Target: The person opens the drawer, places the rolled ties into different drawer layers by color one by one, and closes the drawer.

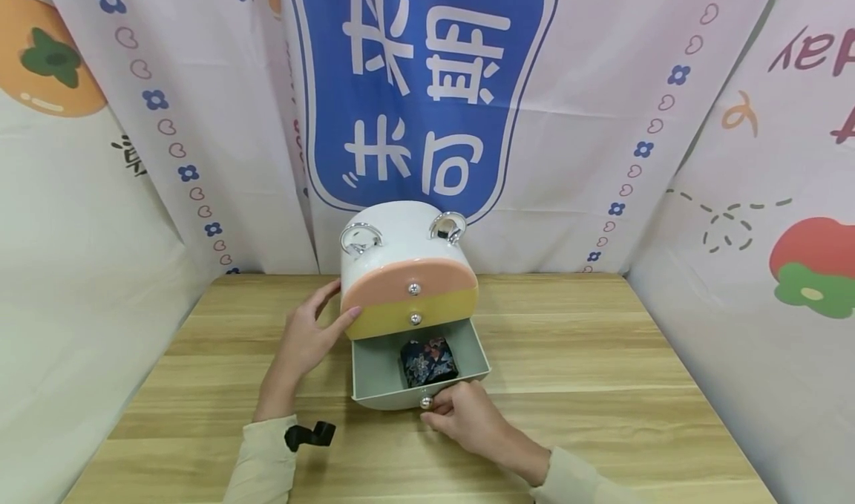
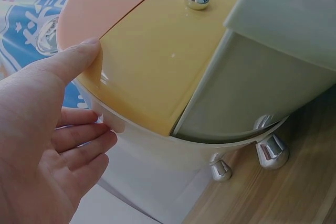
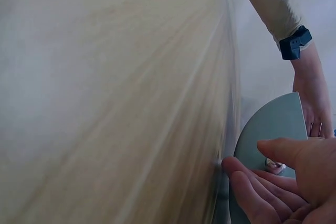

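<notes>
A small rounded drawer box (image 1: 409,226) stands on the table with its lowest, grey-green drawer (image 1: 381,398) pulled out. Inside that drawer lies a dark, floral-patterned, block-shaped thing (image 1: 429,361). My left hand (image 1: 309,337) rests against the box's left side. Its thumb touches the front edge by the yellow drawer (image 2: 157,61), and its slightly bent fingers lie along the side. My right hand (image 1: 470,419) is at the drawer's silver knob (image 3: 274,166). In the right wrist view thumb and fingers stand apart around the knob; contact is hard to tell.
Above the grey-green drawer, the yellow and peach drawers (image 1: 374,281) are closed. Two silver rings (image 1: 449,227) stick up from the box's top. The wooden table (image 1: 568,355) is bounded by printed cloth (image 1: 568,155) at the back and sides.
</notes>
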Motion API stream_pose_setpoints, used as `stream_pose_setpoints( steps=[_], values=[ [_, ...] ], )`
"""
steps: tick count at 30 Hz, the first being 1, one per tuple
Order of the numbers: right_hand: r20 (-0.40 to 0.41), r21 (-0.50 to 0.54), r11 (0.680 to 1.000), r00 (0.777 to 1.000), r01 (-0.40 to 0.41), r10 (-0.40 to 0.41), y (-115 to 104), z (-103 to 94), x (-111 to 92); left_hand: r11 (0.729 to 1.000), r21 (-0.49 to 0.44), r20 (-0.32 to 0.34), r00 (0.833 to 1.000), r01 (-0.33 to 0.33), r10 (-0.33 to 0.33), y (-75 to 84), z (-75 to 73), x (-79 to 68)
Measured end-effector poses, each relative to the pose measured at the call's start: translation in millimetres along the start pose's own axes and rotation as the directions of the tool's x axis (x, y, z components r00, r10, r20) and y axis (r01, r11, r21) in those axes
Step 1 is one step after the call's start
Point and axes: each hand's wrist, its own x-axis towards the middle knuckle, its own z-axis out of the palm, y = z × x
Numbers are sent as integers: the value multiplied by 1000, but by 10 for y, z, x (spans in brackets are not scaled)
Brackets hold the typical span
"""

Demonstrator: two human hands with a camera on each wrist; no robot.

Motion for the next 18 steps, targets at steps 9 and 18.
stream_pose_setpoints(
  steps=[9,18],
  values=[
    [-27,-28,1000,1000,5,-6,-40,-1,13,1000,5,8,1000,20,-20,10,-4,2],
    [-14,-22,1000,1000,-19,19,-35,-15,43,1000,8,7,1000,20,-20,12,1,0]
  ],
)
